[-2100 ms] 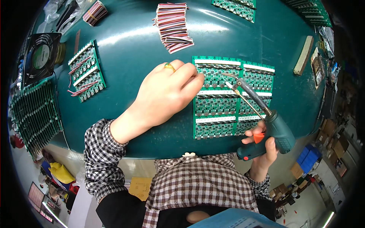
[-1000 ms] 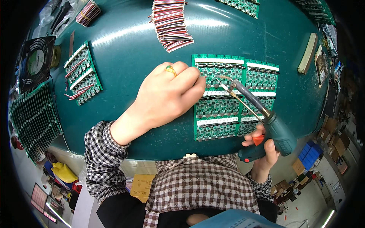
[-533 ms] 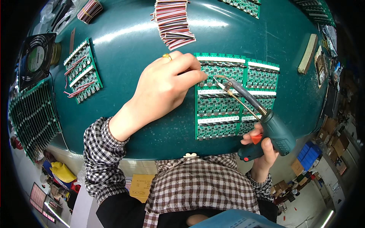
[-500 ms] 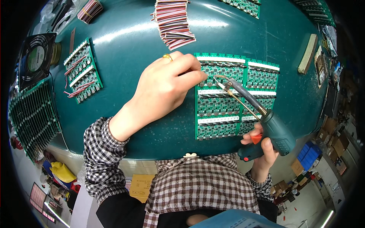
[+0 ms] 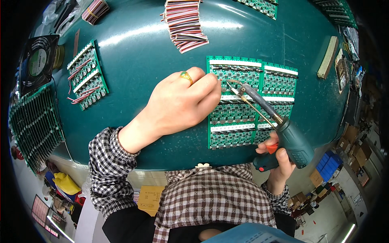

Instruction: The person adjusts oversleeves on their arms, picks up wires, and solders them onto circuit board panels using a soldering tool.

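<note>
The green table surface (image 5: 137, 77) carries two panels of circuit boards (image 5: 233, 117) side by side, right of its middle and near the front edge. A dark green soldering gun (image 5: 295, 141) slants over them, its tip at the left panel. The left hand (image 5: 182, 101) is at that panel's left edge, fingers bent together; whether they pinch anything, I cannot tell. Toward the surface's far edge lies a wire pile (image 5: 184, 24). The right hand (image 5: 281, 167) grips the gun's handle by the front edge. A gold-coloured ring (image 5: 186, 77) sits on the left hand.
</note>
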`<move>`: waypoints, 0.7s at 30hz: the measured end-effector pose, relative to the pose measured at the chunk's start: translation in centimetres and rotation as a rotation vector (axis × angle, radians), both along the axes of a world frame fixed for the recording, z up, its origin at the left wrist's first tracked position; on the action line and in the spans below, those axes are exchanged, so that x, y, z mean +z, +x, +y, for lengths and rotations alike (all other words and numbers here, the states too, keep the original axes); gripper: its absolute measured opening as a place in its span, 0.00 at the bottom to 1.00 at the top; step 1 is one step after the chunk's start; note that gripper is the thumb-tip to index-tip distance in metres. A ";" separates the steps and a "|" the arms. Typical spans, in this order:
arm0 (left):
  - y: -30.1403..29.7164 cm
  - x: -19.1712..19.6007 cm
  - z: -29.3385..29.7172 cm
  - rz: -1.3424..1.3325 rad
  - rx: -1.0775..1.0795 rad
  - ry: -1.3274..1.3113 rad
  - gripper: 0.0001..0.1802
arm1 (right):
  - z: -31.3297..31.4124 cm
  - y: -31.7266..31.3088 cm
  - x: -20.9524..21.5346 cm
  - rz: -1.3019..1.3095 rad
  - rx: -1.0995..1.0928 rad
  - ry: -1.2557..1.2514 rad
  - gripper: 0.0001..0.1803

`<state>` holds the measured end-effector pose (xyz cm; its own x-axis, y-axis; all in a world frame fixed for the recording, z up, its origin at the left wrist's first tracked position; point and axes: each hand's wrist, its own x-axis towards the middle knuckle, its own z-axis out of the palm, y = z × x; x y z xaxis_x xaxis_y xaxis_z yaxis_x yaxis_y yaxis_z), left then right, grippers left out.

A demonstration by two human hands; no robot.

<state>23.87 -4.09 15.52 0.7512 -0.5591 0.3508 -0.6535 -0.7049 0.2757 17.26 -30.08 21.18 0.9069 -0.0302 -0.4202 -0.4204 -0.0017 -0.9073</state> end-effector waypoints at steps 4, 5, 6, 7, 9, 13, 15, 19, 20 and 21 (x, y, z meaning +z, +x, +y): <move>0.1 0.0 -0.1 0.014 -0.002 -0.005 0.15 | -0.1 0.0 -0.1 -0.003 0.022 -0.017 0.26; 0.1 0.0 0.0 0.013 -0.002 -0.002 0.15 | -0.1 0.0 -0.1 0.004 0.026 -0.018 0.26; 0.1 0.1 0.0 0.013 -0.001 -0.001 0.15 | 0.0 0.0 -0.1 0.004 0.026 -0.017 0.26; 0.1 0.1 0.0 0.018 -0.001 -0.001 0.14 | 0.1 0.0 0.0 0.008 0.021 -0.022 0.26; 0.1 0.0 0.1 0.023 -0.001 -0.004 0.14 | 0.1 -0.1 -0.1 0.012 0.016 -0.029 0.26; 0.2 -0.2 0.1 0.011 -0.012 -0.008 0.14 | 0.1 0.0 -0.1 -0.003 0.040 -0.039 0.26; 0.2 -0.1 0.1 0.005 -0.013 -0.006 0.14 | 0.2 0.0 0.0 -0.009 0.045 -0.044 0.26; 0.2 -0.1 0.0 0.012 -0.009 0.001 0.14 | 0.4 0.0 -0.1 -0.022 0.051 -0.062 0.26; 0.2 -0.2 0.0 0.009 -0.007 -0.001 0.14 | 0.4 0.0 -0.1 -0.031 0.055 -0.067 0.26; 0.2 -0.2 0.0 0.009 -0.007 -0.002 0.14 | 0.4 0.1 0.0 -0.031 0.055 -0.068 0.26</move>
<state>24.11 -4.12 15.37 0.7502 -0.5640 0.3451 -0.6561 -0.6997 0.2827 17.33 -29.64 21.15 0.9207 -0.0074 -0.3902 -0.3893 -0.0858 -0.9171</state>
